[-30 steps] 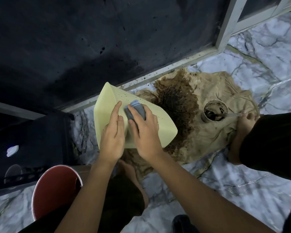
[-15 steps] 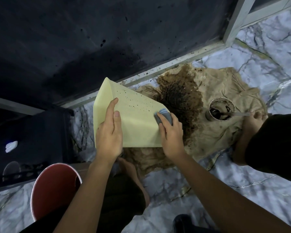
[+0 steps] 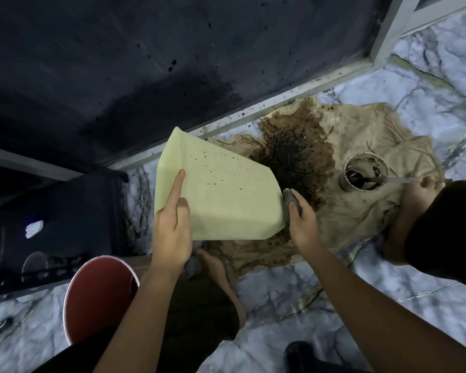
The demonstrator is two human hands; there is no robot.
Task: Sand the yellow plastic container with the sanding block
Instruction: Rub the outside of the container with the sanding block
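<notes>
Your left hand (image 3: 172, 227): wrapped over the near left edge of the yellow plastic container (image 3: 226, 195), index finger stretched up along its broad face, the other fingers curled round the edge, gripping it.

Your right hand (image 3: 301, 224): closed on the sanding block (image 3: 289, 201), a small grey pad pressed against the container's right-hand edge (only its upper end shows past your fingers).

Yellow plastic container: held tilted above the floor, between your two hands, one wide pale face turned to the camera. Small dark specks dot the upper part of that face. Its far corner points toward the metal frame (image 3: 253, 114) that runs along the base of the dark panel (image 3: 145, 63).

Stained cloth (image 3: 361, 157): tan, spread on the marble floor (image 3: 428, 84) under and to the right of the container, with a large dark brown patch just beyond the sanding block.

Small cup (image 3: 366, 170): stands on the cloth, well to the right of the container, dark liquid inside, a thin utensil handle resting across its rim.

Your bare feet: one (image 3: 215, 265) below the container at the cloth's near edge, one (image 3: 414, 192) on the cloth's right side beside the cup.

Red bucket (image 3: 97, 297): at lower left on the floor, near your left forearm.
</notes>
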